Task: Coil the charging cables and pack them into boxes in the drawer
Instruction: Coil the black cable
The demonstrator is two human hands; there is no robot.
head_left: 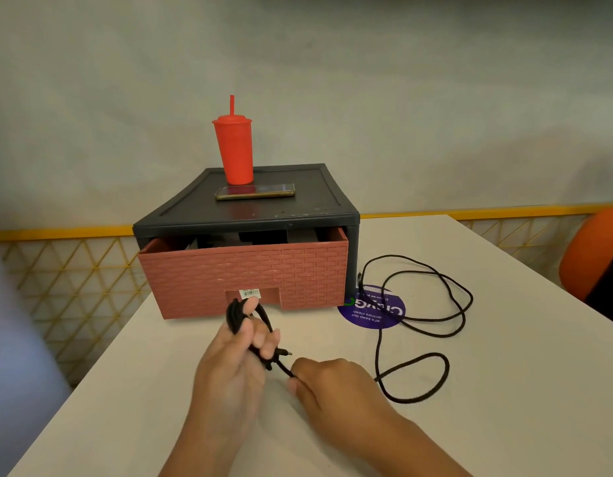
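Note:
My left hand (234, 352) grips a black charging cable coil (235, 316) wound around its fingers, with a plug end sticking out to the right. My right hand (327, 380) pinches the loose tail of that cable just right of the coil. A second black cable (432, 297) lies in loose loops on the white table to the right. The red-brown drawer (243, 275) with a brick pattern is pulled slightly out of its dark grey cabinet (298, 208). Dark boxes show dimly inside through the gap.
A red tumbler (233, 149) with a straw and a phone (255, 191) sit on the cabinet top. A round purple sticker (372, 313) lies on the table (504, 407) beside the drawer. An orange chair (591, 249) stands at the right edge.

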